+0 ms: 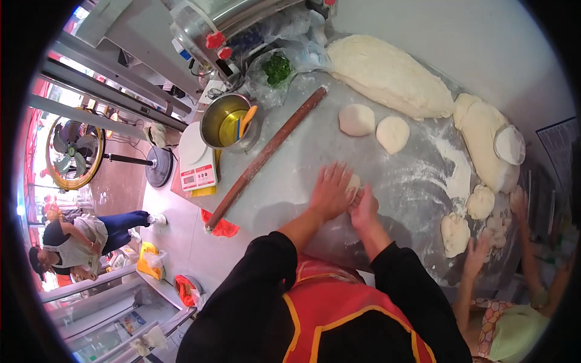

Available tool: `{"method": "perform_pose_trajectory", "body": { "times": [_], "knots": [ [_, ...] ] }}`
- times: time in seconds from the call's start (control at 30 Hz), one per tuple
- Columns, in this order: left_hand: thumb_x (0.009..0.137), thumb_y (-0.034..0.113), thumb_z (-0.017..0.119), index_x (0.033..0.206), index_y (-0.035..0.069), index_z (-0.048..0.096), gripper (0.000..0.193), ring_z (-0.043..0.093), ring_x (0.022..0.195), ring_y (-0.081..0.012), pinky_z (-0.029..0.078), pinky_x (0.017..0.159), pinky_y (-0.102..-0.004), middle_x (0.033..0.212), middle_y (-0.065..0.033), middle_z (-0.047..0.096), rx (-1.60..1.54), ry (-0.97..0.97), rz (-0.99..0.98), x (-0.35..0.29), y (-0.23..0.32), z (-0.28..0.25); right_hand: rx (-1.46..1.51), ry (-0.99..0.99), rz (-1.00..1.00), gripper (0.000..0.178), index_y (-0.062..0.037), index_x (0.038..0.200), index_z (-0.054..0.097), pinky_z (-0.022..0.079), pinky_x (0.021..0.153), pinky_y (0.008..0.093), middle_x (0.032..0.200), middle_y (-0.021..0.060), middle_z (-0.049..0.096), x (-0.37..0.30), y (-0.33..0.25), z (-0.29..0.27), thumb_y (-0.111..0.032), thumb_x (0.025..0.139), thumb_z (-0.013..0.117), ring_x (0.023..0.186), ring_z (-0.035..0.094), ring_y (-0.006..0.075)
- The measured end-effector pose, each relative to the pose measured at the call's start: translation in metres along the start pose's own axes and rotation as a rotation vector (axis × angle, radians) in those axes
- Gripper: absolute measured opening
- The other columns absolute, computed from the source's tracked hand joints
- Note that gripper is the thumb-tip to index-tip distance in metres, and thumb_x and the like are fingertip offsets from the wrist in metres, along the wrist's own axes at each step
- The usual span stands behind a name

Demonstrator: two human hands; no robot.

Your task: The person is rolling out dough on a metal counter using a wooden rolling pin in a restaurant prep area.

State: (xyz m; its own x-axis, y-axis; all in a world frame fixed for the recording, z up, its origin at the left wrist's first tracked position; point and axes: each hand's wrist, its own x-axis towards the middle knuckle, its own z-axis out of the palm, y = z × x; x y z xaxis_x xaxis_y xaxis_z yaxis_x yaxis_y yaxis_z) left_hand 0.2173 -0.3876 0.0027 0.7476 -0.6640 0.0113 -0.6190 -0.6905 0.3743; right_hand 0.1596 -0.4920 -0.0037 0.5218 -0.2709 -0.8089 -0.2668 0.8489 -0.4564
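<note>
A small piece of dough lies on the floured metal table, mostly hidden between my two hands. My left hand rests over its left side, palm down, with the fingers stretched out. At the right edge of the same piece, my right hand is closed, its curled fingers gripping the dough. Beyond my hands sit two round dough balls, a left one and a right one. A long wooden rolling pin lies slantwise to the left of my hands.
Large dough masses line the far side. A pot of yellow oil with a brush stands beside a white scale. Chopped greens sit in a plastic bag. At right, a co-worker's hands are near smaller dough pieces.
</note>
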Motion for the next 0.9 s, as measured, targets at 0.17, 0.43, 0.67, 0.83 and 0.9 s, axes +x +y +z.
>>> {"method": "perform_pose_trajectory", "body": {
  "times": [0.17,0.43,0.67,0.83,0.9],
  "knots": [
    [0.091,0.038,0.047,0.142,0.011,0.038,0.058,0.026,0.139,-0.034,0.015,0.114,-0.0516,0.147,-0.0145,0.035,-0.016,0.035,0.024,0.004,0.004,-0.003,0.086,-0.379,0.084,0.061,0.0076,0.119,0.052,0.051,0.08,0.0327,0.105,0.0137,0.062,0.013,-0.01,-0.079,-0.048,0.099,0.037,0.092,0.062,0.023],
    [0.092,0.041,0.047,0.143,0.014,0.037,0.058,0.026,0.139,-0.0346,0.016,0.113,-0.0527,0.147,-0.0148,0.034,-0.011,0.022,0.008,-0.003,-0.006,-0.002,-0.25,-0.116,0.158,0.058,0.0059,0.116,0.057,0.051,0.079,0.0374,0.101,0.0163,0.064,-0.007,-0.044,-0.019,-0.046,0.099,0.037,0.091,0.064,0.0259],
    [0.094,0.046,0.041,0.144,0.014,0.035,0.06,0.027,0.139,-0.0316,0.016,0.114,-0.0511,0.149,-0.0128,0.034,0.038,0.028,0.032,-0.002,0.001,-0.004,-0.899,0.051,-0.356,0.059,0.0072,0.096,0.067,0.048,0.07,0.0363,0.089,0.0232,0.066,0.042,-0.033,0.006,-0.046,0.096,0.04,0.077,0.064,0.0299],
    [0.093,0.046,0.042,0.145,0.012,0.034,0.063,0.025,0.14,-0.0307,0.014,0.114,-0.0512,0.149,-0.0133,0.033,0.034,0.036,0.029,-0.006,-0.008,-0.001,-0.822,-0.008,-0.166,0.041,0.0012,0.101,0.065,0.046,0.06,0.0293,0.084,0.0075,0.065,0.021,-0.044,0.016,-0.038,0.092,0.055,0.068,0.058,0.0156],
    [0.092,0.042,0.047,0.143,0.007,0.036,0.063,0.033,0.135,-0.0327,0.022,0.112,-0.0488,0.146,-0.0165,0.037,-0.093,0.089,0.046,-0.011,-0.02,0.008,-1.086,-0.046,-0.492,0.034,0.0005,0.102,0.064,0.047,0.063,0.0298,0.087,0.0077,0.065,0.019,-0.057,0.016,-0.031,0.09,0.059,0.071,0.059,0.0166]
  ]
}}
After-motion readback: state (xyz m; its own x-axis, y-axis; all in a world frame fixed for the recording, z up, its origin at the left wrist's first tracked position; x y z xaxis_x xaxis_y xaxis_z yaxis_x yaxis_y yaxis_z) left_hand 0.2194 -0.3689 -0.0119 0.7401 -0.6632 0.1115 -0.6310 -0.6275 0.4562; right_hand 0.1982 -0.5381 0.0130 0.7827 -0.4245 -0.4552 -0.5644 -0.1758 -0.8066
